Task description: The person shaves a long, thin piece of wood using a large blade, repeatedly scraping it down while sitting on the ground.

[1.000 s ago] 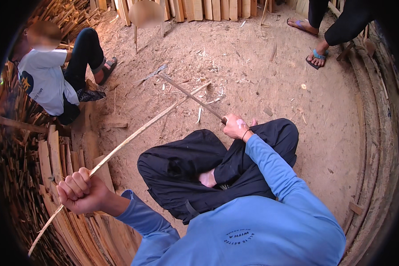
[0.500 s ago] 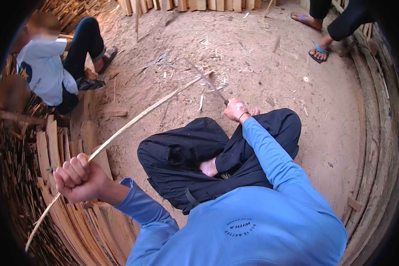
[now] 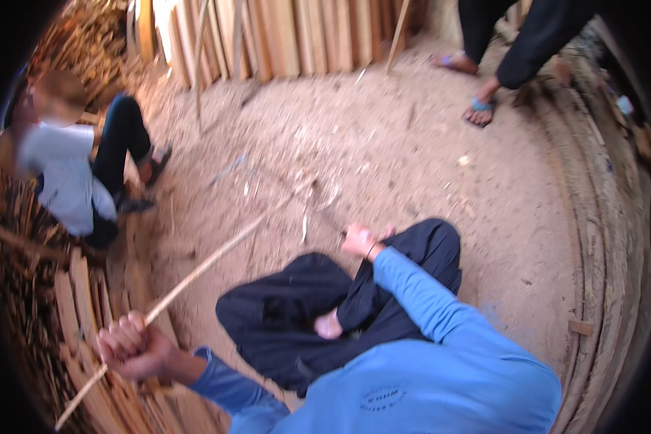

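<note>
My left hand [image 3: 136, 347] is closed in a fist around a long, thin, pale wooden stick [image 3: 217, 254]. One end runs down past the fist to the lower left. The far end rises to the right, above the dirt in front of my crossed legs. My right hand [image 3: 360, 241], near my right knee, grips a long-bladed knife [image 3: 328, 215] whose blade points away to the upper left. The blade is smeared by motion and crosses near the stick's far end; I cannot tell whether they touch.
Wood strips [image 3: 76, 304] are piled at the left, and upright boards [image 3: 289, 40] line the back. Long planks [image 3: 582, 253] lie along the right. One person [image 3: 69, 170] sits at the left; another's sandalled foot [image 3: 482, 107] is at the back right. Shavings [image 3: 304, 224] litter the dirt floor.
The view has tilted up, so more of the back boards shows and the scene sits lower. Both hands keep their holds on the stick and the knife.
</note>
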### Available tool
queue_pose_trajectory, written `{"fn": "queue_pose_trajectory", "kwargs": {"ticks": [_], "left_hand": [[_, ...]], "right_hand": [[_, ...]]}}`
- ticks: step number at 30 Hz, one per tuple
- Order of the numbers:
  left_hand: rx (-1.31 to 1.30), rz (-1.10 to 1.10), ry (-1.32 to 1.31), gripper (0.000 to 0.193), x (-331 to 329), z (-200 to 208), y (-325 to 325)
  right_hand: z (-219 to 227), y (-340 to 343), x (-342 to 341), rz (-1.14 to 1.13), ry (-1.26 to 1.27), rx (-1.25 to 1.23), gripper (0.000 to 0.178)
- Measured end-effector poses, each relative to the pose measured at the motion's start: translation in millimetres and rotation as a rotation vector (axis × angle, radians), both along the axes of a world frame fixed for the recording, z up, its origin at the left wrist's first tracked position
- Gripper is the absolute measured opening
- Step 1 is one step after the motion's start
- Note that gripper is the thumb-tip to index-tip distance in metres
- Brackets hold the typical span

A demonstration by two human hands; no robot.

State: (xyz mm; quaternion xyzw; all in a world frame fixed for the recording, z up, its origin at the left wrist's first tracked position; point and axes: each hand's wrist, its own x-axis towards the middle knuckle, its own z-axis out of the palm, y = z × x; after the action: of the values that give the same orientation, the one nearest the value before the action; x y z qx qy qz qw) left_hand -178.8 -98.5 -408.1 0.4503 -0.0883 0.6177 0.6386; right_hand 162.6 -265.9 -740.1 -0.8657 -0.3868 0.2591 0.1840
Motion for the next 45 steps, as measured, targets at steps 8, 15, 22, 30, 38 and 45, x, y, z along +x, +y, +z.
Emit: {"fn": "queue_pose_trajectory", "kwargs": {"ticks": [8,15,22,30,38,45], "left_hand": [[-0.139,0.145,-0.125,0.043,-4.9,-8.7,10.5],[-0.399,0.174,-0.139,0.045,9.5,-3.9,-8.9],[-0.323,0.166,-0.15,0.045,0.9,-22.2,-12.3],[-0.319,0.175,-0.081,0.038,12.0,-11.3,-5.4],[-0.227,0.076,0.187,0.046,60.5,50.7,22.7],[-0.079,-0.12,0.184,0.04,22.4,44.3,91.6]], "right_hand": [[101.0,8.1,-11.7,-0.008,0.297,-0.104,0.03],[83.2,-7.5,-11.9,-0.016,0.227,-0.058,0.038],[64.3,-26.1,-19.6,0.145,-0.053,0.01,0.048],[159.3,-46.7,-20.2,0.075,0.045,0.011,0.061],[357.0,-42.4,58.2,-0.149,0.086,0.155,0.039],[178.4,28.5,92.4,-0.351,0.162,0.103,0.048]]}}
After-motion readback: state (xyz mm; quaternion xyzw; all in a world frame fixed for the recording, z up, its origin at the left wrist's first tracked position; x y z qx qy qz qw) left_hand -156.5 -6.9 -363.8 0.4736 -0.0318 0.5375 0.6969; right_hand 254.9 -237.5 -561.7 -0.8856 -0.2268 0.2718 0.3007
